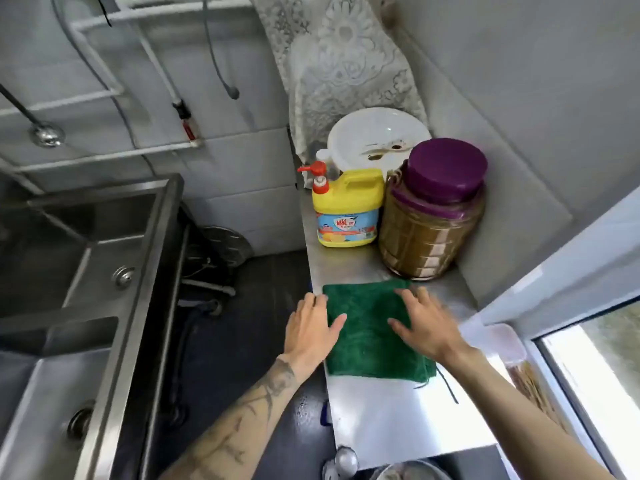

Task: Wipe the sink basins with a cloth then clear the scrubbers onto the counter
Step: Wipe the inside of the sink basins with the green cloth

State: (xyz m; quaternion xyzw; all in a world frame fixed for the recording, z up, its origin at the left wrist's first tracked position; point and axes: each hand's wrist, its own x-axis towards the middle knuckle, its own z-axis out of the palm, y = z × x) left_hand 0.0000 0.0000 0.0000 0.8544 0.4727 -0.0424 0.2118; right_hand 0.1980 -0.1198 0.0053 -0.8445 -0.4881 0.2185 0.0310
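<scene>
**Item: green cloth** (370,334). Folded flat on the steel counter (398,417), right of scene, its left edge at the counter's edge. It is well apart from the sink basins (104,244) at left.

**Left hand** (311,329): fingers straight and spread, lying on the cloth's left edge; nothing gripped.
**Right hand** (427,327): fingers spread wide and flat on the cloth's right half; nothing gripped.

**Risks (judged):**
- A loose lift may unfold the cloth, or let it slip off the edge into the floor gap (249,323).
- The trailing thread (446,386) at the near corner could snag.
- A far sweep could knock the detergent bottle (346,209) or the purple-lidded jar (429,216).

**Surroundings:**
- The bottle and jar stand just beyond the cloth, with a white plastic bowl (377,136) behind them.
- Chopsticks (530,386) lie near right, by the window.
- Scrubbers: none visible.

**Obstruction:** the open floor gap lies between the counter and the basins.
</scene>
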